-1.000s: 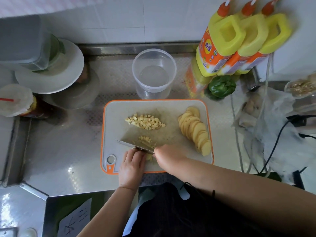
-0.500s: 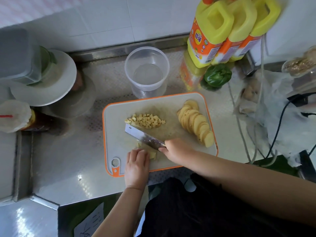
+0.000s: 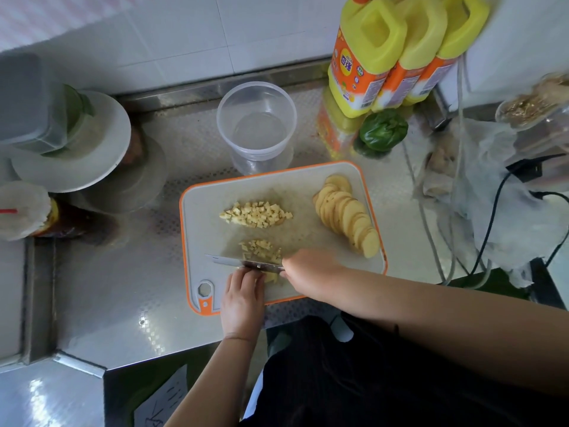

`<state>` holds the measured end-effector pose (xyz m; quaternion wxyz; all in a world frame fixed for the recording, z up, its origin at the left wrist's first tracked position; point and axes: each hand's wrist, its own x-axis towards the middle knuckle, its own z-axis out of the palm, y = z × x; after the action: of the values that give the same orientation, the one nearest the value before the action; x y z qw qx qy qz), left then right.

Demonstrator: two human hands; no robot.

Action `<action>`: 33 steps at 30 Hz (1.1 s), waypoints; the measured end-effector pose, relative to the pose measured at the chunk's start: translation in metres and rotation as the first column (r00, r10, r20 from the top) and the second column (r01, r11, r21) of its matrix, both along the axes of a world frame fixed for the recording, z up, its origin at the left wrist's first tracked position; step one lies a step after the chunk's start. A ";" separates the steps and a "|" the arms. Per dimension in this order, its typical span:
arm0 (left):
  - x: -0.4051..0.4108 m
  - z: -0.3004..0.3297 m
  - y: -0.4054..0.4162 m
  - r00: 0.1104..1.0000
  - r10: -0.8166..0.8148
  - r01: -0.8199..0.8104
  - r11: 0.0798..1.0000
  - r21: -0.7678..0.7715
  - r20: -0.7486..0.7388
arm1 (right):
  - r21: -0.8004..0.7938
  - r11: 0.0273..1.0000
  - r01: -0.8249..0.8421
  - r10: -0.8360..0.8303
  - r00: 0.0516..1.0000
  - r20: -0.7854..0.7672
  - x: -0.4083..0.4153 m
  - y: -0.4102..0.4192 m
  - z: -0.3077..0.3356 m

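A grey cutting board (image 3: 209, 217) with an orange rim lies on the steel counter. My right hand (image 3: 308, 269) grips the handle of a knife (image 3: 243, 262), whose blade lies edge-down across the board's near part. My left hand (image 3: 243, 298) presses curled fingers on potato strips (image 3: 271, 277) just behind the blade. A small heap of fresh dice (image 3: 260, 249) sits past the blade, a larger pile of diced potato (image 3: 255, 213) further back. A row of potato slices (image 3: 346, 215) leans along the board's right side.
A clear plastic tub (image 3: 257, 124) stands behind the board. Yellow bottles (image 3: 391, 47) and a green pepper (image 3: 383, 131) are at the back right. Plates (image 3: 74, 161) and a lidded container (image 3: 27, 100) stand left. Plastic bags (image 3: 508, 211) and cables (image 3: 492, 217) lie right.
The knife, lifted and angled half a second ago, is down again across the strips near my left fingers. The small heap of dice beyond the blade has grown.
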<state>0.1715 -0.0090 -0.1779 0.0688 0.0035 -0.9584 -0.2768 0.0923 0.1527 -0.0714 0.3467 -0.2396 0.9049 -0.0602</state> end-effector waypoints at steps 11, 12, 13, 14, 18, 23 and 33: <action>-0.001 -0.004 0.002 1.000 0.021 -0.021 1.000 0.002 0.007 | 0.071 0.995 0.065 -0.067 0.997 0.028 0.007 -0.009 -0.022; -0.001 -0.004 0.002 1.000 0.023 -0.023 1.000 0.003 0.013 | 0.066 0.995 0.081 -0.083 0.996 0.028 0.008 -0.008 -0.023; 0.000 -0.004 0.002 1.000 0.023 -0.023 1.000 0.002 0.012 | 0.055 0.993 0.102 -0.104 0.994 0.028 0.007 -0.007 -0.023; -0.001 -0.004 0.002 1.000 0.020 -0.020 1.000 -0.001 0.004 | 0.037 0.991 0.132 -0.134 0.991 0.030 0.006 -0.006 -0.022; -0.002 -0.003 0.002 0.999 0.017 -0.017 1.000 0.005 -0.027 | -0.052 0.949 0.310 -0.302 0.946 0.116 -0.003 0.004 -0.024; -0.001 0.001 0.002 0.999 0.019 -0.018 0.999 0.035 -0.029 | -0.077 0.957 0.278 -0.273 0.959 0.070 0.003 0.011 -0.025; 0.003 0.002 -0.002 0.999 -0.032 0.030 0.998 -0.048 -0.043 | -0.059 0.995 0.074 -0.074 0.997 0.008 0.011 0.012 -0.012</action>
<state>0.1743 -0.0106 -0.1760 0.0853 -0.0189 -0.9629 -0.2551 0.1028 0.1642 -0.0833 0.3397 -0.2160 0.9099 -0.1006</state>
